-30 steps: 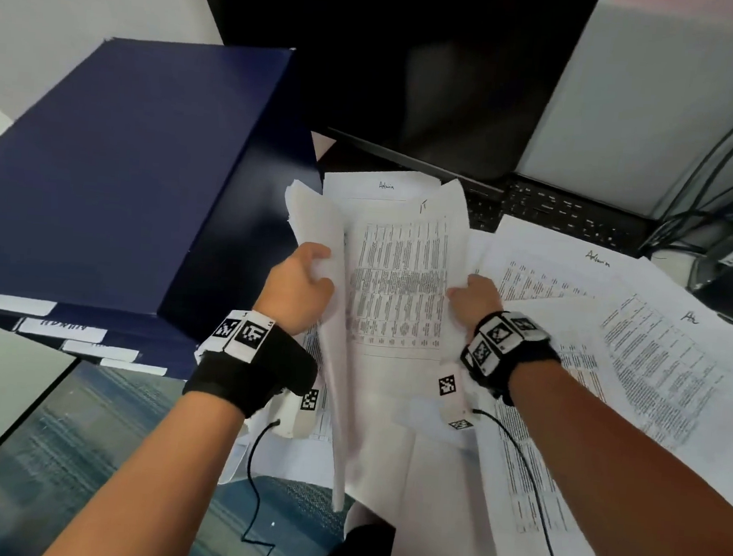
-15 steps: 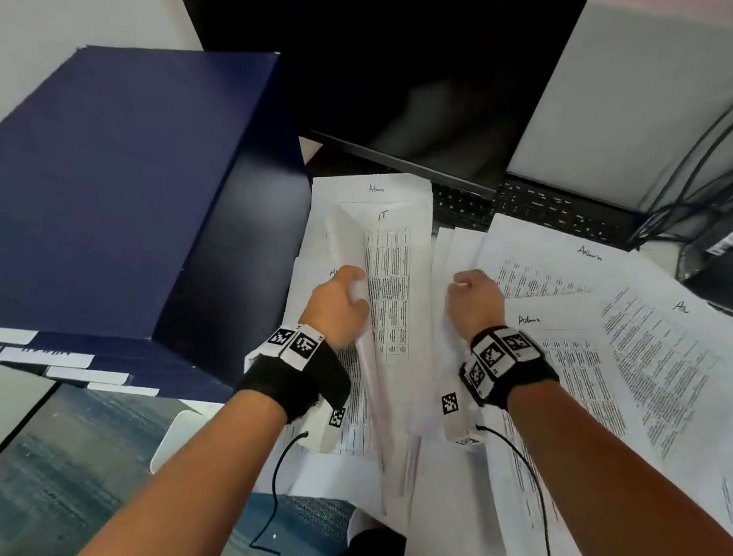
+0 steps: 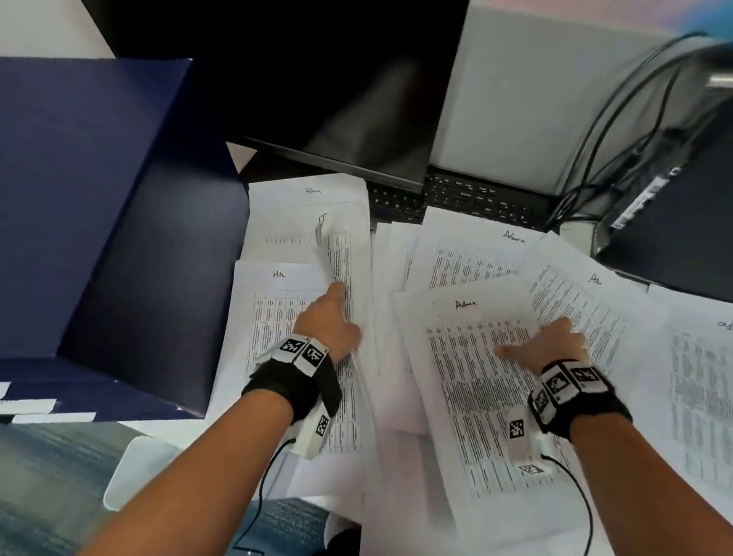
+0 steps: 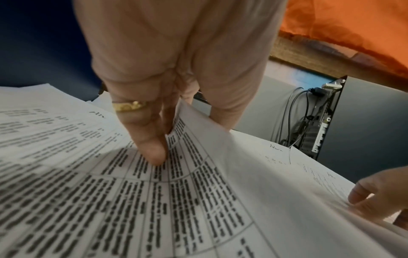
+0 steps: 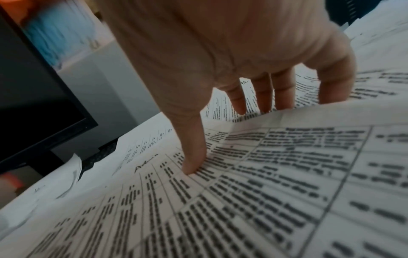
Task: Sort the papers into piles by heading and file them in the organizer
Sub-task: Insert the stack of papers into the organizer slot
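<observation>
Now left hand [image 3: 328, 325] grip pinches curled sheet [image 4: 220, 157]; right hand [image 3: 557, 343] spread, pressing Admin paper [image 3: 471, 374].

The scene is viewed from the head, steeply downward and forward over both forearms. Each wrist view is taken close behind its hand, low over the papers [image 3: 469, 400]; the monitor [image 5: 33, 97] beyond is shared.

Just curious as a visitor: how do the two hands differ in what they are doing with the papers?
The left hand pinches a curled sheet; the right hand spreads its fingers on a sheet headed Admin. The left hand wears a gold ring; the right shows none. Both wear black wristbands.
</observation>
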`<move>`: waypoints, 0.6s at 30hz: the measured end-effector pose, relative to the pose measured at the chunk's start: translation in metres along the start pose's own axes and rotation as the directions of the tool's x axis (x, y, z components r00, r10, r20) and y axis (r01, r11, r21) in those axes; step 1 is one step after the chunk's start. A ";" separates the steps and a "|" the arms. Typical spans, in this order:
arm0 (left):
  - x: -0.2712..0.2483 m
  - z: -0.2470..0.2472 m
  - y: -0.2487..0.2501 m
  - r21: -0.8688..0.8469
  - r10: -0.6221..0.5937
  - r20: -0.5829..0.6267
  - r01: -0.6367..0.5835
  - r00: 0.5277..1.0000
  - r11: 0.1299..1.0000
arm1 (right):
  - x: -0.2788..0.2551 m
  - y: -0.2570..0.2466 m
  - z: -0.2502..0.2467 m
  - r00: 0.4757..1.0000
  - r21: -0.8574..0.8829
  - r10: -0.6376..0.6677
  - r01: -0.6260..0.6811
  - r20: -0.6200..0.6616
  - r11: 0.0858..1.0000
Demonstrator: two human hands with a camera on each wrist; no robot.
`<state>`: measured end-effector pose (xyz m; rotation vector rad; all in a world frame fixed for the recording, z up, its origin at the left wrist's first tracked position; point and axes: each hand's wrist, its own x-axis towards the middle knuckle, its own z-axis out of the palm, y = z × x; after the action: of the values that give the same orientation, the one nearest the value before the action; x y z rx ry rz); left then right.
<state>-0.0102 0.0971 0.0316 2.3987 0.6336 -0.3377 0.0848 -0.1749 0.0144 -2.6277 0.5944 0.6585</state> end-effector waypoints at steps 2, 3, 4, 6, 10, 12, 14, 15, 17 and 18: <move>0.000 0.002 0.002 0.037 0.004 -0.011 -0.004 1.000 0.999 | 0.003 -0.001 0.000 0.998 0.121 -0.010 0.003 0.059 0.993; 0.001 0.002 0.002 0.043 0.013 -0.005 -0.013 1.000 0.999 | 0.004 -0.002 -0.001 0.996 0.118 -0.040 0.030 0.080 0.993; 0.001 0.001 0.001 0.040 0.024 0.001 -0.024 1.000 0.999 | 0.005 -0.003 -0.004 0.993 0.083 -0.090 0.083 0.080 0.993; 0.003 0.000 -0.001 0.021 0.020 0.010 -0.020 1.000 1.000 | 0.006 -0.007 -0.011 0.971 0.015 -0.232 0.231 0.052 0.973; 0.008 0.004 -0.002 0.063 -0.020 0.007 0.020 1.000 0.998 | 0.009 -0.018 -0.027 0.922 0.130 -0.387 0.383 0.005 0.914; 0.009 0.010 0.004 0.146 -0.022 -0.024 0.026 0.999 0.989 | 0.013 -0.023 -0.032 0.932 0.204 -0.342 0.359 -0.116 0.911; 0.012 0.016 0.012 0.211 -0.039 -0.070 0.053 0.997 0.976 | 0.017 -0.025 -0.033 0.928 0.242 -0.284 0.341 -0.240 0.909; 0.014 0.018 0.017 0.227 -0.053 -0.074 0.069 0.996 0.971 | 0.018 -0.026 -0.033 0.923 0.260 -0.276 0.345 -0.270 0.902; 0.020 0.019 0.024 0.267 -0.068 -0.069 0.084 0.995 0.960 | 0.018 -0.029 -0.031 0.932 0.321 -0.277 0.343 -0.234 0.883; 0.024 0.019 0.027 0.307 -0.062 -0.061 0.078 0.996 0.948 | 0.017 -0.029 -0.029 0.944 0.360 -0.273 0.323 -0.184 0.875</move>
<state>0.0225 0.0751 0.0220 2.6950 0.7366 -0.4362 0.1231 -0.1682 0.0364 -2.3245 0.2999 0.2465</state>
